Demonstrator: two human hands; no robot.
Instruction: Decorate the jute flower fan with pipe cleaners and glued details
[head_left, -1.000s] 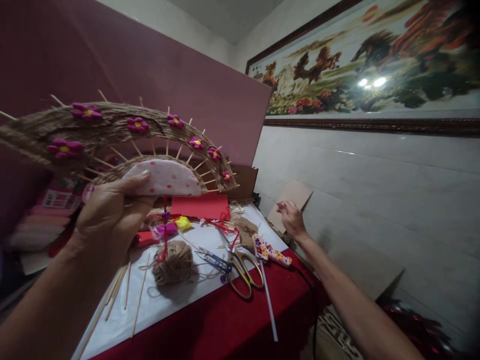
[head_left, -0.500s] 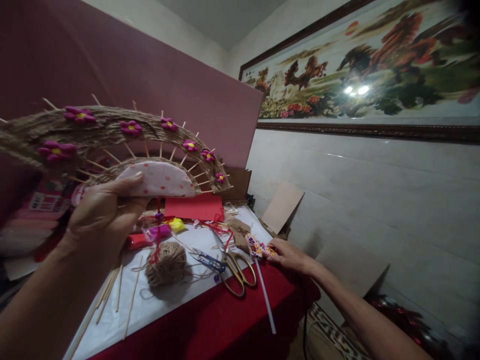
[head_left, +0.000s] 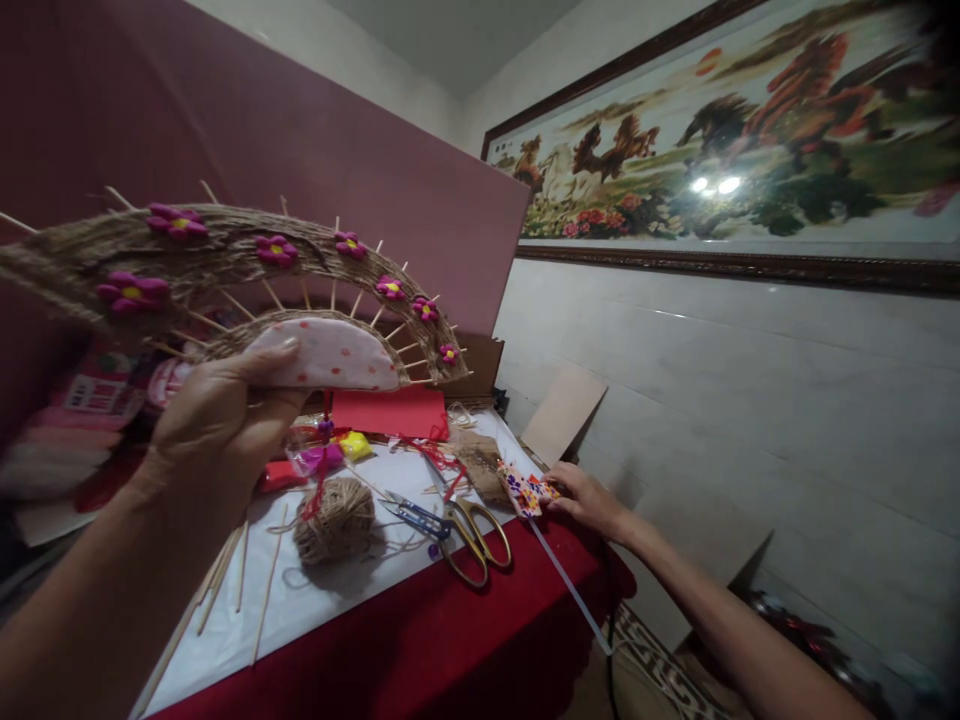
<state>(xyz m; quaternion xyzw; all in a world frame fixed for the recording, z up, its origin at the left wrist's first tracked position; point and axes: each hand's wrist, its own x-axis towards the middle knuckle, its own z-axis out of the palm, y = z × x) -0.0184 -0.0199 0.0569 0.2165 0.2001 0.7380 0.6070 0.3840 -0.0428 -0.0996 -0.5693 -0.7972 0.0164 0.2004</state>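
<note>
While the L hand (head_left: 225,415) grips a twine fan (head_left: 232,245) by its spotted base (head_left: 337,355), raised above the counter (head_left: 420,650), I note 7 flowers (head_left: 276,250) in place: decoration looks mostly done; trimming protruding stick tips (head_left: 284,206) prob. remains. R hand (head_left: 592,500): fingers round a glue gun (head_left: 523,490). Betw. hands: scissors (head_left: 455,512), twine ball (head_left: 335,520).

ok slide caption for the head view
Left hand holds arched brown twine fan; right hand grips multicoloured floral glue gun.

Likely a home room, framed horse picture (head_left: 720,150), tiled wall (head_left: 637,340), cloth-covered table (head_left: 420,645)
</note>
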